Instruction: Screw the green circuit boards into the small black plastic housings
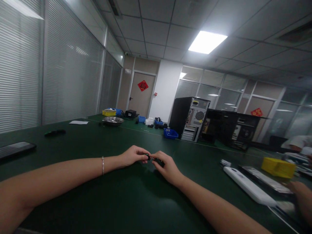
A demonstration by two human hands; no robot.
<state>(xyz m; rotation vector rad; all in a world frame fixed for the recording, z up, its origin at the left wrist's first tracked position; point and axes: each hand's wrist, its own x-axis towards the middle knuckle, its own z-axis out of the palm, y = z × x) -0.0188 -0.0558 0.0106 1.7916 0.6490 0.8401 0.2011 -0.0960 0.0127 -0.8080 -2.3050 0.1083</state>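
Above the middle of the green table [97,201], my two hands meet almost fingertip to fingertip. My left hand [133,156], with a bracelet [102,165] at its wrist, pinches a small black part [147,157] between thumb and fingers. Closed as well, my right hand [167,165] grips a slim dark object [159,161] that points toward that part; the fingers cover most of it, and its kind is not clear. Whether the two objects touch, I cannot make out.
A metal bowl [113,121], a blue bin [170,133] and a computer tower [190,118] stand farther back. To the right lie a long white device [248,185] and a yellow box [278,167]; another person's hand [302,195] is there. A dark flat device [17,149] lies left.
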